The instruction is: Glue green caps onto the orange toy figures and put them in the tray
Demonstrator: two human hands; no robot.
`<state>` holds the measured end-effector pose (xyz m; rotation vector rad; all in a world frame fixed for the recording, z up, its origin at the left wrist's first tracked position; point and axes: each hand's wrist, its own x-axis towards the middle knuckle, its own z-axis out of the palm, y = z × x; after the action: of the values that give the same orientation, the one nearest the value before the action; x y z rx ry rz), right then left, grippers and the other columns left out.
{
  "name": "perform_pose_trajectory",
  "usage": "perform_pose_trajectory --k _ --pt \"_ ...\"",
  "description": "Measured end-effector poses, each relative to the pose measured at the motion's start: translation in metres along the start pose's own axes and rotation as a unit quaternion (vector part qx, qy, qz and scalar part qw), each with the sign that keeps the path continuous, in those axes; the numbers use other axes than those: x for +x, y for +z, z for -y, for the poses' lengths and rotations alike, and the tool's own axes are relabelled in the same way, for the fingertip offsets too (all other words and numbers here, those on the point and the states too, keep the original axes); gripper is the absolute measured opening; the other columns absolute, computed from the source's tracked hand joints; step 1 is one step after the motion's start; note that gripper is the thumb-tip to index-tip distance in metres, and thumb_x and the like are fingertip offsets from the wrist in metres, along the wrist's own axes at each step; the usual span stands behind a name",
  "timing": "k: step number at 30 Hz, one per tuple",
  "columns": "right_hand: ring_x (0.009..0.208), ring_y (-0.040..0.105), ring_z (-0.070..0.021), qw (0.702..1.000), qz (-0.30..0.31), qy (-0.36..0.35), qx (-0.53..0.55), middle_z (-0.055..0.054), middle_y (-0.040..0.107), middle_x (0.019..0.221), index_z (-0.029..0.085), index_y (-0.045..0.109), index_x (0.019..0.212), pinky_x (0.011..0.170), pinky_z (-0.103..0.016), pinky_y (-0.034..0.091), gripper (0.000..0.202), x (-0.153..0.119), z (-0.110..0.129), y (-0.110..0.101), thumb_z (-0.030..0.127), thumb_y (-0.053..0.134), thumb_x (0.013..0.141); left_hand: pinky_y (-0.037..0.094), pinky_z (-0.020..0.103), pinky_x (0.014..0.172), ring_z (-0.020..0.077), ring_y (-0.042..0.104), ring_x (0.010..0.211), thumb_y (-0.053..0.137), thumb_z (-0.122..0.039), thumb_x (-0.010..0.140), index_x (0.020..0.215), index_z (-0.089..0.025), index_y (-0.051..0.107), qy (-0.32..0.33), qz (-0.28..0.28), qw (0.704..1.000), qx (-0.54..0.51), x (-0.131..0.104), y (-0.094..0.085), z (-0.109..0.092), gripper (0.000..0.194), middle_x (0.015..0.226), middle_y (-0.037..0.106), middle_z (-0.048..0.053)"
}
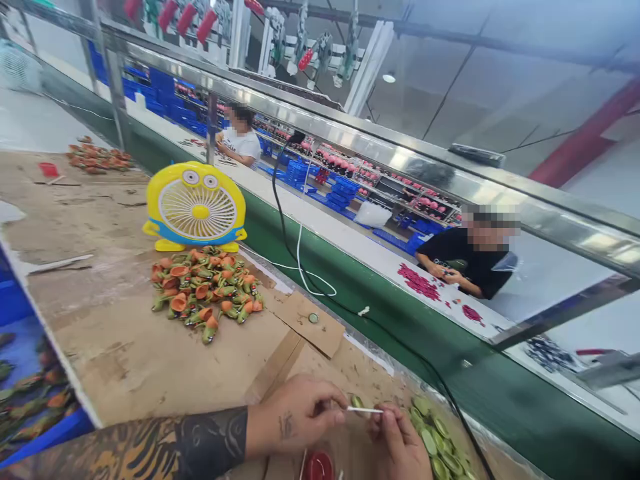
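Observation:
Between my hands stretches a thin white stick (pixel 365 410), roughly level. My left hand (pixel 297 415) pinches its left end between thumb and fingers. At the other end, the fingertips of my right hand (pixel 400 443) are closed on it. A small green oval piece (pixel 357 401) shows just behind the stick; whether a hand touches it I cannot tell. Beside my right hand lies a pile of green oval pieces (pixel 437 440). Below my left hand stands a small red pot (pixel 320 465), partly cut off by the frame's lower edge.
A heap of green and orange figurine parts (pixel 207 290) lies before a yellow fan (pixel 197 207) on the cardboard-covered table (pixel 115 320). A blue crate (pixel 30 400) stands at left. A black cable (pixel 400 340) runs along the green conveyor edge. Two people work across the line.

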<state>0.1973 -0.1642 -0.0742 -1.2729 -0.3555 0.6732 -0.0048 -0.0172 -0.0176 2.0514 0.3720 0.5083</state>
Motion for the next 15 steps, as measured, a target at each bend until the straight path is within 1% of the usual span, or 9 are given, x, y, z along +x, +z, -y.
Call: perform_pose_trajectory --k 3,7,9,10,12,14,15 --pt "0.073 0.073 -0.0189 1.000 0.003 -0.012 -0.010 -0.006 0.078 0.083 0.022 0.082 0.083 0.072 -0.029 0.061 0.043 0.002 -0.005 -0.002 0.050 0.098 0.055 0.041 0.025 0.067 0.0166 0.063 0.071 0.066 -0.031 0.088 0.110 -0.023 0.075 -0.011 -0.010 1.000 0.018 0.000 -0.001 -0.001 0.025 0.079 0.074 0.000" --pt "0.071 0.074 -0.0225 0.999 0.032 -0.008 -0.038 -0.011 0.079 0.081 0.020 0.084 0.084 0.070 -0.033 0.062 0.045 -0.001 -0.010 0.004 0.050 0.098 0.054 0.043 0.027 0.070 0.0197 0.066 0.079 0.064 -0.032 0.090 0.121 -0.024 0.071 -0.035 -0.033 0.998 0.044 0.002 -0.001 0.004 0.033 0.086 0.076 0.002" --pt "0.070 0.074 -0.0225 0.998 0.045 -0.010 -0.052 -0.012 0.079 0.080 0.019 0.085 0.084 0.070 -0.032 0.061 0.044 -0.003 -0.012 0.009 0.049 0.098 0.055 0.044 0.028 0.074 0.0211 0.068 0.083 0.059 -0.032 0.094 0.112 -0.024 0.075 -0.022 -0.029 0.997 0.069 0.004 -0.001 0.007 0.026 0.088 0.078 0.003" --pt "0.069 0.074 -0.0211 0.997 0.051 -0.014 -0.057 -0.012 0.080 0.081 0.020 0.085 0.088 0.070 -0.030 0.060 0.045 -0.004 -0.014 0.012 0.049 0.097 0.057 0.043 0.029 0.074 0.0213 0.069 0.083 0.057 -0.031 0.095 0.104 -0.024 0.077 -0.015 -0.025 0.996 0.081 0.005 0.000 0.008 0.023 0.088 0.078 0.004" --pt "0.066 0.070 -0.0159 0.996 0.052 -0.037 -0.059 -0.010 0.081 0.091 0.024 0.083 0.107 0.067 -0.026 0.058 0.053 -0.006 -0.016 0.018 0.052 0.094 0.064 0.042 0.028 0.070 0.0201 0.069 0.079 0.054 -0.027 0.096 0.087 -0.022 0.078 -0.008 -0.020 0.995 0.093 0.007 0.000 0.009 0.026 0.084 0.079 0.004" --pt "0.065 0.068 -0.0138 0.992 0.022 -0.085 -0.085 -0.008 0.080 0.101 0.028 0.074 0.126 0.063 -0.024 0.057 0.066 -0.008 -0.018 0.021 0.061 0.087 0.070 0.040 0.027 0.068 0.0186 0.068 0.075 0.055 -0.026 0.095 0.084 -0.022 0.078 -0.015 -0.029 0.996 0.088 0.008 -0.001 0.009 0.026 0.082 0.078 0.003" --pt "0.069 0.070 -0.0156 0.986 -0.005 -0.116 -0.116 -0.008 0.080 0.104 0.027 0.072 0.130 0.063 -0.025 0.057 0.070 -0.008 -0.019 0.022 0.066 0.083 0.073 0.040 0.027 0.067 0.0183 0.068 0.075 0.056 -0.026 0.095 0.085 -0.022 0.078 -0.019 -0.035 0.996 0.083 0.008 -0.001 0.009 0.025 0.082 0.078 0.002"
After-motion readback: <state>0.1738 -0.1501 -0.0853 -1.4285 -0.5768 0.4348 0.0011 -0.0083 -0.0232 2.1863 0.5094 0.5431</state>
